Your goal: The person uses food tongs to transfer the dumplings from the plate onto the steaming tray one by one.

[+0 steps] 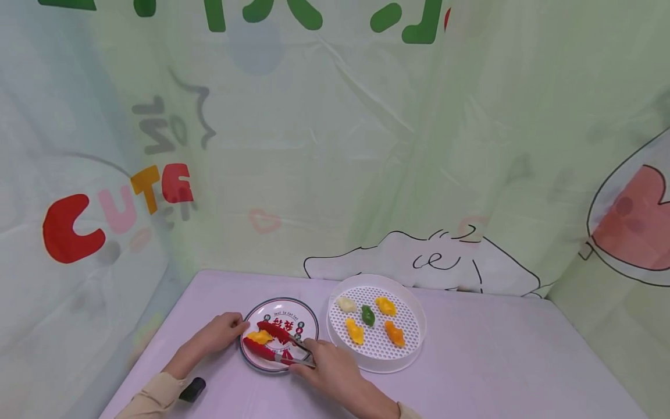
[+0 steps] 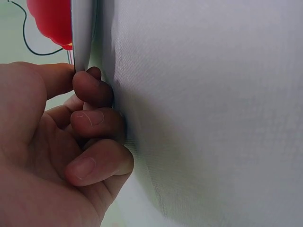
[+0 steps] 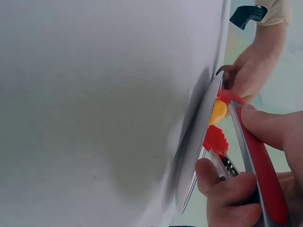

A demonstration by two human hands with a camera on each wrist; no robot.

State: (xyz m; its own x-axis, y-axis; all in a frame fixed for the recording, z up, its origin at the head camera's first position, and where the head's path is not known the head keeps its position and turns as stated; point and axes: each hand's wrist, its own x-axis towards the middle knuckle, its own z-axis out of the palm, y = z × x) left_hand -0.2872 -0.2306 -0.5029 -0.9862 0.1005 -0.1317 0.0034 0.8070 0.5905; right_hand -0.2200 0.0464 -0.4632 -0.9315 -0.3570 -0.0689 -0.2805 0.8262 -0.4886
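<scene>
My right hand [image 1: 332, 369] grips a pair of tongs [image 3: 260, 165] with red scalloped tips and metal arms. Between the tips, over the left part of a white plate [image 1: 306, 320] with a dark rim and red lettering, is a yellow dumpling-shaped piece [image 1: 260, 337]. Whether the tips squeeze it I cannot tell. My left hand [image 1: 225, 330] pinches the plate's left rim between thumb and fingers; the left wrist view shows the plate [image 2: 84, 33] edge-on there. A red tong tip [image 2: 49, 21] shows above it.
Right of the plate stands a round white steamer tray [image 1: 416, 326] with a perforated base, holding several pieces: a white one [image 1: 346, 304], a green one [image 1: 368, 316], yellow ones [image 1: 354, 331] and an orange one [image 1: 395, 334]. A printed curtain [image 1: 366, 174] hangs behind the table.
</scene>
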